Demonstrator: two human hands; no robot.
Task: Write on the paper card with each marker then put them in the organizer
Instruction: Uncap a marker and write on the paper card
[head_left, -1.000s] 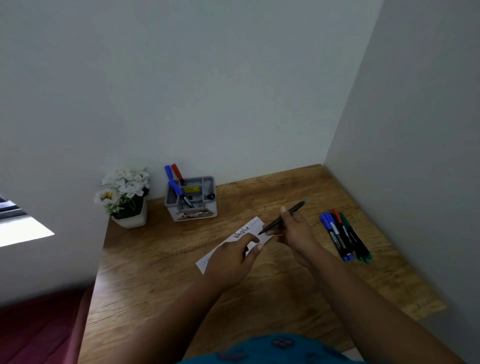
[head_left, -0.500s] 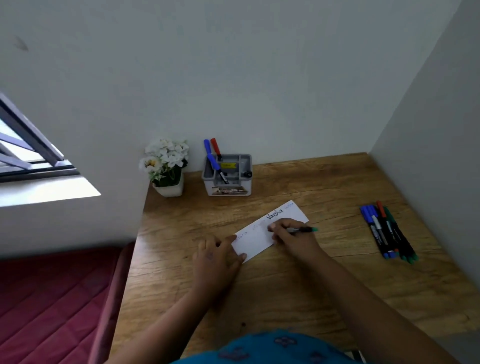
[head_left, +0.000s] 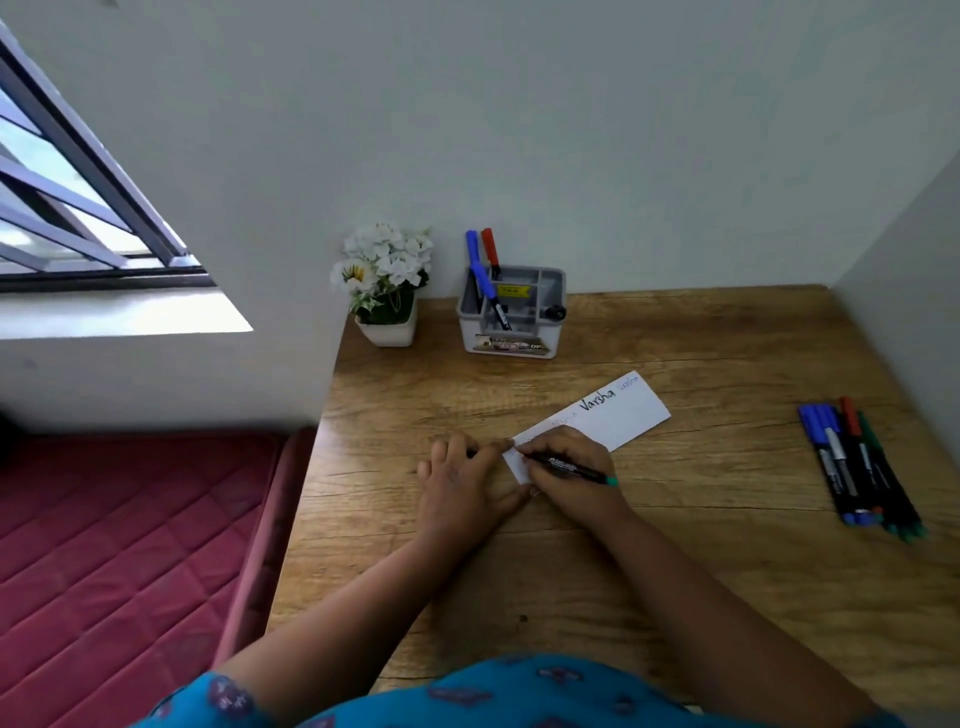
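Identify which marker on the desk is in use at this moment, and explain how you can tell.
The green-ended black marker, held in the right hand with its tip on the paper card. The others lie in the loose pile or stand in the organizer.

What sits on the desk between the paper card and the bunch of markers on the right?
Nothing: in the head view only bare wooden desk lies between the paper card and the loose markers.

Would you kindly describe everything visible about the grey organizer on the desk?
The grey organizer is a small boxy plastic caddy with several open compartments, a yellow label inside, a printed sticker on its front and a black knob on its right side. It stands upright at the back of the wooden desk, beside the flower pot. A blue marker and a red marker stand in it; no hand touches it.
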